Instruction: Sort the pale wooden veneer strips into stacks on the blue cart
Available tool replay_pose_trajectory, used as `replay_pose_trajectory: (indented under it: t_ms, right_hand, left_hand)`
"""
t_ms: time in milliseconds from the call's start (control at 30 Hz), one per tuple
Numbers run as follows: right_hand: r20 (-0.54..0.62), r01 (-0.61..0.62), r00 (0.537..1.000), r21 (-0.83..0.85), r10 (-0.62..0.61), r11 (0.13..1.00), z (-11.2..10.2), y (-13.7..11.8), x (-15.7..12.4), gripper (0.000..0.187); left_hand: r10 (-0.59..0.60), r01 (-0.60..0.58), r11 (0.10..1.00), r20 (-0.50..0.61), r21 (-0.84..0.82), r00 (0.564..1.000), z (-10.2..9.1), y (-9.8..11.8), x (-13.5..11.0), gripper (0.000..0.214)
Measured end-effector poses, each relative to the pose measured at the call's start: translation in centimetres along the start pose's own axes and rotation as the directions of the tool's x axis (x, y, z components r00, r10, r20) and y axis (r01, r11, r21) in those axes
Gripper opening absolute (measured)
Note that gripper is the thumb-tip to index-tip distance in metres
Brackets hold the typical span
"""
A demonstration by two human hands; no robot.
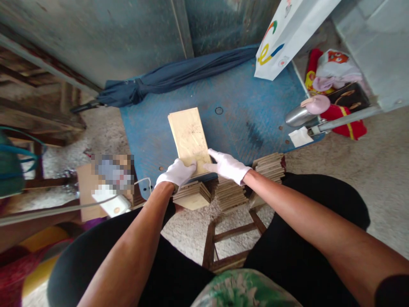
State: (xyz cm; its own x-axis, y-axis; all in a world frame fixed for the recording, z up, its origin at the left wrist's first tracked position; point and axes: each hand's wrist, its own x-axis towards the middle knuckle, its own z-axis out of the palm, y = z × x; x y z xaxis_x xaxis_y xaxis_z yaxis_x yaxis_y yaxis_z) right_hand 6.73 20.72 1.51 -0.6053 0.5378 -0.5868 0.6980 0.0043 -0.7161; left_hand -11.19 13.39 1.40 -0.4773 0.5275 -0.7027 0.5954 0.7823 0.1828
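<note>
Pale flat tile [189,138] lying on blue checker-plate [243,94], left gloved grip [177,172] closed on its near edge, right gloved grip [227,166] open against it; three tile stacks [226,194] left just beside plate's near edge

Beyond the pale tile stack [189,140], bare blue checker plate [243,98] leaves room for a hand to pass, up to a furled navy umbrella [166,76]. To the stack's right, a white paper bag [287,38] and a steel flask [297,117] stand in the way. Nearer the body, low tile piles [228,194] crowd beneath the gloved left hand [176,172] and right hand [227,166].
</note>
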Motion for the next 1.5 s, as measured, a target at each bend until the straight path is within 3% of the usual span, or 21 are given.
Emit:
replay_pose_trajectory:
  t_ms: [167,300,400,467,567,733,1033,1400,1500]
  right_hand:
    - [0.027,0.003,1.0,-0.031,-0.002,1.0,-0.1,0.2,-0.1,0.083]
    - [-0.029,-0.082,0.996,-0.066,0.081,0.994,-0.5,0.2,-0.6,0.076]
    - [-0.067,-0.11,0.992,-0.097,0.104,0.989,-1.4,0.1,-1.2,0.065]
    - [-0.082,-0.092,0.993,-0.124,0.082,0.988,-2.0,-0.1,-1.7,0.054]
    - [-0.105,-0.044,0.994,-0.136,0.03,0.99,-2.6,-0.2,-2.3,0.042]
    - [-0.137,0.004,0.99,-0.141,-0.024,0.99,-2.7,0.0,-2.8,0.04]
    - [-0.15,0.004,0.988,-0.133,-0.024,0.991,-3.1,0.2,-2.8,0.032]
    - [-0.103,-0.005,0.995,-0.162,-0.012,0.987,-3.3,0.0,-3.2,0.032]
    - [-0.106,-0.001,0.994,-0.169,-0.017,0.986,-3.4,-0.2,-3.4,0.032]
  left_hand:
    - [0.072,-0.087,0.986,0.105,0.14,0.992,-0.4,-0.5,-0.7,0.071]
    - [0.169,-0.217,0.954,0.227,0.208,0.959,-1.1,-1.7,-1.3,0.051]
    - [0.132,-0.228,0.921,0.298,0.317,0.945,-0.6,-2.9,-2.2,0.032]
    - [0.09,-0.197,0.908,0.287,0.369,0.954,0.5,-3.5,-3.3,0.023]
    - [0.056,-0.158,0.894,0.246,0.419,0.968,2.9,-3.9,-5.6,0.028]
    - [0.057,-0.135,0.859,0.17,0.493,0.984,5.9,-3.5,-8.5,0.032]
    - [0.082,-0.134,0.822,0.117,0.554,0.99,6.6,-4.4,-7.6,0.031]
    - [0.109,-0.162,0.813,0.127,0.56,0.986,6.7,-4.6,-7.4,0.031]
    - [0.076,-0.167,0.817,0.184,0.552,0.98,7.4,-4.8,-7.7,0.03]
